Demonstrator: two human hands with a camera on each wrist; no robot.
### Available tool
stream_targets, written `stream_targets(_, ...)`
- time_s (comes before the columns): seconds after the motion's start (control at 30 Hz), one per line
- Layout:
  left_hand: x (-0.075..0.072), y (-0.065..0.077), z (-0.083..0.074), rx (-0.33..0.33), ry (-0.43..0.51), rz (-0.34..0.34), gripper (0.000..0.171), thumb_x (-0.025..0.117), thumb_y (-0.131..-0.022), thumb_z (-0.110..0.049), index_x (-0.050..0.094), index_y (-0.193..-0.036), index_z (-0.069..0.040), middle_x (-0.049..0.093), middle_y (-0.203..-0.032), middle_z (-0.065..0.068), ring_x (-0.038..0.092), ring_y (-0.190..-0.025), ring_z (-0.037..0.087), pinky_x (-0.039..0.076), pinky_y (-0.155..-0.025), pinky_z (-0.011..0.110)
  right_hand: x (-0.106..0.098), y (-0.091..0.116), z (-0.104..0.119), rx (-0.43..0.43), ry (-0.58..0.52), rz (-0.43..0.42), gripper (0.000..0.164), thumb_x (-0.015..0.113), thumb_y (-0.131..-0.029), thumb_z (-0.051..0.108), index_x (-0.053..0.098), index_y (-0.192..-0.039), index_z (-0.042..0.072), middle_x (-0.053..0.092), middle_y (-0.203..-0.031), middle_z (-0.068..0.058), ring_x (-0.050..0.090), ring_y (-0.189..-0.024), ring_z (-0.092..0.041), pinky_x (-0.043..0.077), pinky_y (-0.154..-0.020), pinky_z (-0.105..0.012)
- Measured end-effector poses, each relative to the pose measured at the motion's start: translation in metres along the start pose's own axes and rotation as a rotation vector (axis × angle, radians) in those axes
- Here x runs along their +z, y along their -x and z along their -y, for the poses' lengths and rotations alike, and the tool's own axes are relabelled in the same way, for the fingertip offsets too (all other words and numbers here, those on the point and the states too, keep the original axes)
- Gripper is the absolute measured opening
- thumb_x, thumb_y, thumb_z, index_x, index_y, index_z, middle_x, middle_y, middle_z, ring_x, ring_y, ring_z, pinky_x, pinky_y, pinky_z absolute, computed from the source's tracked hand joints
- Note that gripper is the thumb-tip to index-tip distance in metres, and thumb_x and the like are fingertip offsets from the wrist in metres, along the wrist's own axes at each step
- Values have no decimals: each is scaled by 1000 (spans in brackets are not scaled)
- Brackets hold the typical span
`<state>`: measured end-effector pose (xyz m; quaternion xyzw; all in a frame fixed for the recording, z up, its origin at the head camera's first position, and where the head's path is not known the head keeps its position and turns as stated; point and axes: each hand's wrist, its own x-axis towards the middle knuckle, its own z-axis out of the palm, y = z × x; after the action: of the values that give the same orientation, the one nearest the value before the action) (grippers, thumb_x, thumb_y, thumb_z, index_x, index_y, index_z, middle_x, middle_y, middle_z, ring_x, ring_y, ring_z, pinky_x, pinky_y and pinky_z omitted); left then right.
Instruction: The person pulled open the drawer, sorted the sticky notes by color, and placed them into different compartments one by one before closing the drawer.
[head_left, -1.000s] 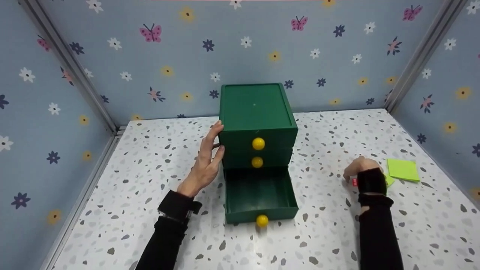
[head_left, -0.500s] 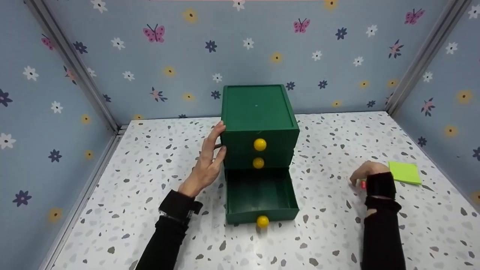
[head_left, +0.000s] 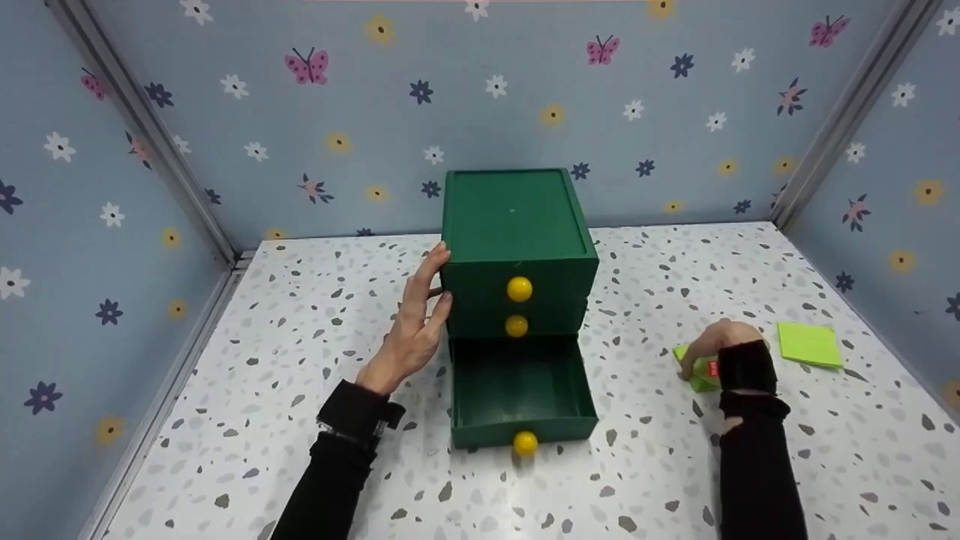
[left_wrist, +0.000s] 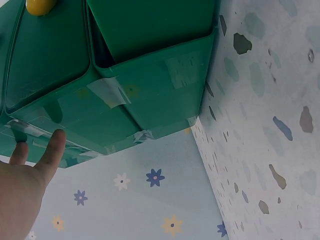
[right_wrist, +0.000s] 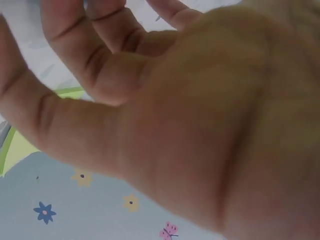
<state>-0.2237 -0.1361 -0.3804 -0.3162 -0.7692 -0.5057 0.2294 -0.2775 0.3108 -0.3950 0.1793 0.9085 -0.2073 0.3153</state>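
Observation:
A green drawer unit (head_left: 517, 217) with yellow round knobs stands at the middle of the table, its lowest drawer (head_left: 517, 390) pulled out and bare inside. My left hand (head_left: 406, 341) rests on the unit's left side, fingertips touching near the top front edge; the left wrist view shows those fingers extended against taped green plastic. Over the table to the right, my right hand (head_left: 724, 341) pinches a lime-green sticky note pad (head_left: 702, 382) between thumb and curled fingers. The hand covers much of this pad; its edge (right_wrist: 20, 150) shows beyond the thumb in the right wrist view.
Another lime-green sticky note pad (head_left: 810, 345) lies on the speckled table (head_left: 637, 480), right of my right hand. Blue flowered walls (head_left: 495, 120) enclose the back and both sides. The open drawer juts toward the front.
My right hand shifts right, then back left, and the pad it pinches comes into view left of its fingers. My left hand keeps its place on the drawer unit.

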Motion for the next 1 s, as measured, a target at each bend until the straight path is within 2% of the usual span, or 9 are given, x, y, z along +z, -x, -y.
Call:
stream_targets(0.1, 0, 1, 1, 3, 3, 4, 48, 39, -98, 4, 26, -144, 3, 19, -156, 18, 17, -146, 20, 35, -106, 45, 2, 0, 4, -7, 7, 37, 88, 84, -58, 44, 54, -129, 0, 41, -137, -31, 51, -100, -32, 51, -75, -39)
stream_targets(0.17, 0, 1, 0, 4, 2, 7, 48, 39, -98, 4, 26, -144, 4, 19, -156, 18, 17, -146, 20, 35, -106, 45, 2, -1, 6, -47, 58, 64, 91, 82, -60, 47, 51, -130, -1, 44, -133, -30, 51, -98, -31, 51, -72, -37)
stream_targets(0.27, 0, 1, -1, 3, -1, 6, 48, 39, -98, 4, 27, -144, 4, 19, -156, 18, 17, -146, 21, 35, -106, 45, 0, -1, 11, -120, 141, 93, 85, 78, -64, 47, 50, -126, -4, 50, -124, -24, 51, -96, -29, 50, -73, -36)
stream_targets(0.33, 0, 1, -2, 1, -2, 5, 48, 40, -98, 4, 27, -144, 4, 19, -156, 18, 17, -146, 21, 35, -106, 45, -1, 2, 14, -169, 169, 106, 74, 76, -66, 46, 53, -117, -3, 53, -115, -18, 50, -94, -27, 48, -73, -34)
stream_targets(0.43, -1, 0, -2, 0, -3, 5, 48, 40, -98, 4, 27, -144, 3, 19, -156, 18, 16, -146, 21, 35, -107, 45, -4, 15, 22, -185, 97, 119, 74, 77, -65, 41, 49, -122, 2, 48, -118, -17, 46, -99, -28, 46, -74, -35)
stream_targets(0.63, -1, 0, -1, 2, 0, 5, 48, 39, -98, 3, 27, -144, 2, 18, -156, 17, 15, -146, 22, 35, -106, 48, -8, 49, 39, -298, 112, 78, 91, 74, -67, 40, 30, -140, 10, 39, -134, -25, 46, -109, -35, 48, -73, -37)
stream_targets(0.73, -1, -1, 0, 5, 2, 1, 49, 39, -98, 4, 27, -144, 2, 18, -156, 17, 16, -146, 22, 35, -106, 49, -7, 60, 44, -348, 117, 70, 90, 73, -68, 37, 26, -141, 13, 41, -133, -26, 50, -105, -34, 49, -70, -36)
stream_targets(1.0, 0, 0, 1, 7, -3, 1, 49, 40, -97, 5, 27, -144, 2, 19, -156, 18, 15, -147, 23, 35, -106, 45, -1, 82, 58, -401, 180, 45, 83, 73, -66, 27, 32, -138, 21, 50, -118, -17, 53, -95, -26, 46, -66, -31)
